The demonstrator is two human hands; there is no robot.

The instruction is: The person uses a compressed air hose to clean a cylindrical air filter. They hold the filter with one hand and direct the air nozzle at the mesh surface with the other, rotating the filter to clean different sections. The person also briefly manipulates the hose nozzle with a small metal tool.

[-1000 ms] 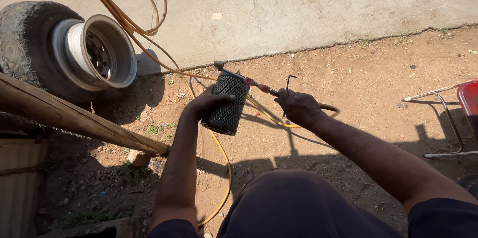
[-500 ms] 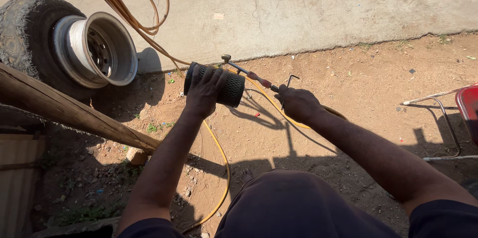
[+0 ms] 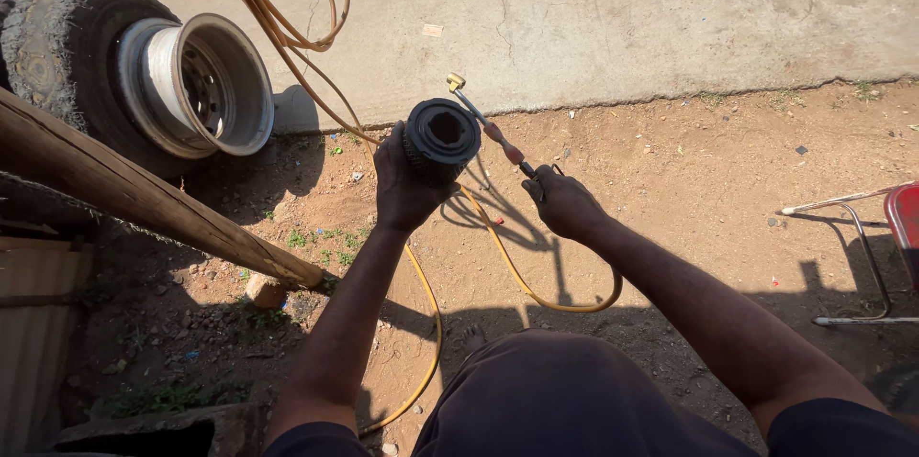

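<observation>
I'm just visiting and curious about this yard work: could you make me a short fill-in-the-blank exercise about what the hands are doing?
1. The left hand holds up a black ____ part with a hollow middle.
2. The right hand grips an air nozzle fed by a ____ hose.
3. The wheel lies at the ____ of the picture.

Missing words: cylindrical; yellow; left

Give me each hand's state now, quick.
Left hand: closed around black ribbed cylindrical filter.
Right hand: closed on slim metal air-blow nozzle with brass tip, yellow hose attached.
</observation>
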